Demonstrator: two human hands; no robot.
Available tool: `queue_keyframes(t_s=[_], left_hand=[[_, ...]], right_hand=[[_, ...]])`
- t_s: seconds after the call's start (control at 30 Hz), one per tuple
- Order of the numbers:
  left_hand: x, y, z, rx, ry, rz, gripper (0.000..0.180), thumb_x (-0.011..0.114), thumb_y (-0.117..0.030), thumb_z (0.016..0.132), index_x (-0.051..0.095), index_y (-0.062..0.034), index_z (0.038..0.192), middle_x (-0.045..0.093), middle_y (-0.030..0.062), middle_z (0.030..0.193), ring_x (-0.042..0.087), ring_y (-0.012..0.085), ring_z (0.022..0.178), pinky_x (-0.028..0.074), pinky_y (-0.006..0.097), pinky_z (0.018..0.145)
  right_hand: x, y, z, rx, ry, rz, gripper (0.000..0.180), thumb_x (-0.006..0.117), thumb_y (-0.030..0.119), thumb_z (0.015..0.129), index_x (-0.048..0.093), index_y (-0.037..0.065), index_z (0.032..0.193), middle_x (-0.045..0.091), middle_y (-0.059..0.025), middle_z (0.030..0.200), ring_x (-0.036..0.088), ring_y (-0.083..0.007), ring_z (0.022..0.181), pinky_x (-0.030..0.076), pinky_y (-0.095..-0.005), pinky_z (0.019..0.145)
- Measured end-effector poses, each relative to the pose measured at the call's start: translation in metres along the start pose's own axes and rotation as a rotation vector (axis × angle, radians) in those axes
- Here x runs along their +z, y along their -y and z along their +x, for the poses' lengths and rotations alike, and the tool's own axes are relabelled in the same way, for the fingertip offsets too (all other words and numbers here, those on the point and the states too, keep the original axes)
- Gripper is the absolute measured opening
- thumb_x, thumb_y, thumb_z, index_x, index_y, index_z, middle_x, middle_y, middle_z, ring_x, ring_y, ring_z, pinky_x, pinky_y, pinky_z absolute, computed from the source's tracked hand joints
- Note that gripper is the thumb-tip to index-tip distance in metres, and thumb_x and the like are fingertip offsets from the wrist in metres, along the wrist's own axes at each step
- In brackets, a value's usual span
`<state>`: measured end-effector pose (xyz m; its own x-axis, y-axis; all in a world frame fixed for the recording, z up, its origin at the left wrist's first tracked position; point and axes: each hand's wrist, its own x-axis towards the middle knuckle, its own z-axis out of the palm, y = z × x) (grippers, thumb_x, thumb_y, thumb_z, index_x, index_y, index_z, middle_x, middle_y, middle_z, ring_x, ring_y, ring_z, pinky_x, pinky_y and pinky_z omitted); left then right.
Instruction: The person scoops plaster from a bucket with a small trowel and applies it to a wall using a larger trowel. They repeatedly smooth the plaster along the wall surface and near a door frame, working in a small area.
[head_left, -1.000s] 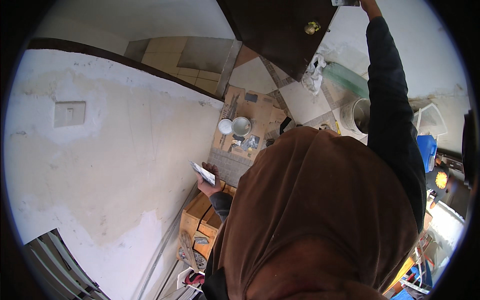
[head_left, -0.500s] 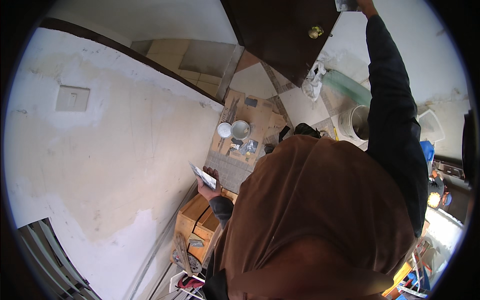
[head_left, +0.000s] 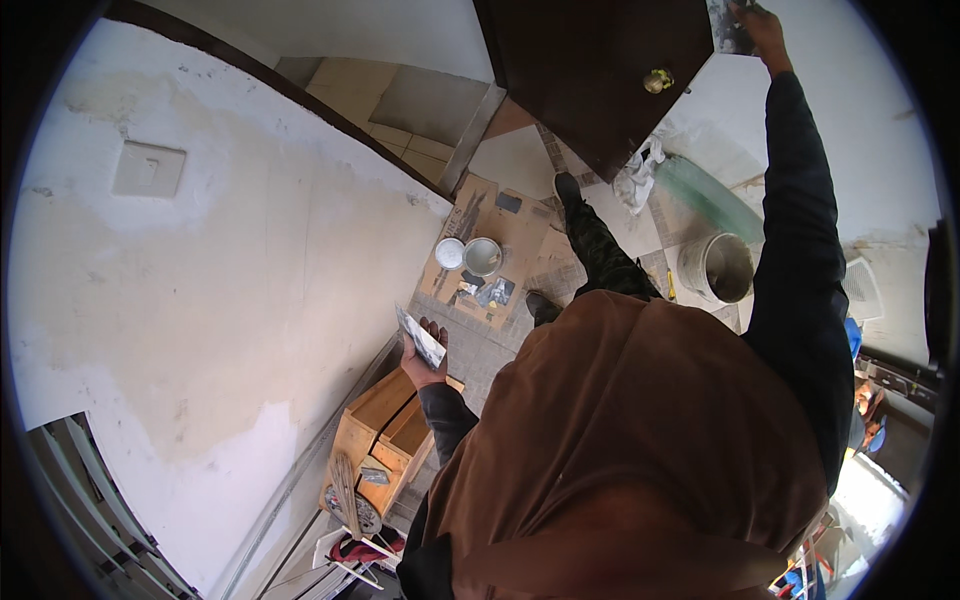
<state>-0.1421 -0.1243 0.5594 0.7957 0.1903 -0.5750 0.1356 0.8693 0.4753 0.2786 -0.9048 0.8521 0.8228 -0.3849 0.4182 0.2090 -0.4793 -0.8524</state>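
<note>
Grey trowel (head_left: 421, 338) in left hand (head_left: 424, 362); right hand (head_left: 757, 25) holds sandpaper (head_left: 727, 27).

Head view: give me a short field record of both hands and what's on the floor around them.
left hand: held low near the patched white wall, holding a flat plaster-smeared metal blade
right hand: raised overhead, gripping a grey smeared flat tool against the white wall by the dark brown door
floor below: flattened brown cardboard sheet bearing a small open round tin with its lid beside it
right side: large grey bucket
under left hand: wooden crate
</note>
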Motion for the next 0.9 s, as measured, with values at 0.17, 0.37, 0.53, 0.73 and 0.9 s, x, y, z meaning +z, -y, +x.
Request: queue_keyframes(t_s=[0.17, 0.37, 0.53, 0.73, 0.9], left_hand=[[0.01, 0.002, -0.017, 0.088, -0.093, -0.012, 0.046, 0.063, -0.04, 0.099, 0.058, -0.0118, 0.135, 0.066, 0.0081, 0.127, 0.062, 0.0278, 0.109, 0.046, 0.053, 0.101], [0.05, 0.017, -0.046, 0.254, -0.124, -0.192, 0.037, 0.062, -0.036, 0.099, 0.063, -0.0119, 0.128, 0.07, 0.0106, 0.116, 0.066, 0.0299, 0.102, 0.052, 0.048, 0.091], [0.144, 0.038, -0.038, 0.346, -0.148, -0.313, 0.029, 0.06, -0.03, 0.102, 0.069, -0.0081, 0.117, 0.076, 0.0064, 0.099, 0.074, 0.0231, 0.08, 0.06, 0.036, 0.069], [0.256, 0.031, -0.032, 0.373, -0.102, -0.297, 0.03, 0.061, -0.024, 0.1, 0.063, -0.0058, 0.124, 0.075, 0.0082, 0.106, 0.074, 0.0251, 0.085, 0.061, 0.038, 0.066], [0.28, 0.025, -0.059, 0.434, -0.055, -0.284, 0.03, 0.063, -0.02, 0.098, 0.06, -0.004, 0.124, 0.075, 0.0101, 0.107, 0.075, 0.025, 0.084, 0.058, 0.034, 0.055]], right_hand=[[-0.006, 0.027, -0.025, 0.162, 0.111, -0.288, 0.05, 0.072, 0.041, 0.094, 0.07, 0.0, 0.123, 0.073, -0.0064, 0.103, 0.065, -0.0125, 0.093, 0.049, -0.0293, 0.088], [0.123, -0.005, -0.19, 0.705, 0.219, 0.806, 0.045, 0.069, 0.02, 0.097, 0.057, 0.002, 0.137, 0.069, -0.0112, 0.122, 0.07, -0.0265, 0.107, 0.057, -0.0449, 0.095], [0.257, -0.012, -0.309, 1.446, 1.104, 1.013, 0.033, 0.066, 0.015, 0.097, 0.06, 0.003, 0.128, 0.07, -0.0134, 0.117, 0.069, -0.0306, 0.109, 0.055, -0.0508, 0.099], [0.277, 0.019, -0.221, 1.26, 1.492, 1.02, 0.032, 0.073, 0.009, 0.089, 0.066, 0.003, 0.121, 0.073, -0.0118, 0.11, 0.072, -0.0268, 0.103, 0.057, -0.0489, 0.096], [0.333, 0.031, -0.139, 0.788, 1.229, 0.798, 0.031, 0.078, 0.007, 0.081, 0.069, 0.004, 0.111, 0.072, -0.0047, 0.099, 0.069, -0.0207, 0.088, 0.056, -0.0414, 0.083]])
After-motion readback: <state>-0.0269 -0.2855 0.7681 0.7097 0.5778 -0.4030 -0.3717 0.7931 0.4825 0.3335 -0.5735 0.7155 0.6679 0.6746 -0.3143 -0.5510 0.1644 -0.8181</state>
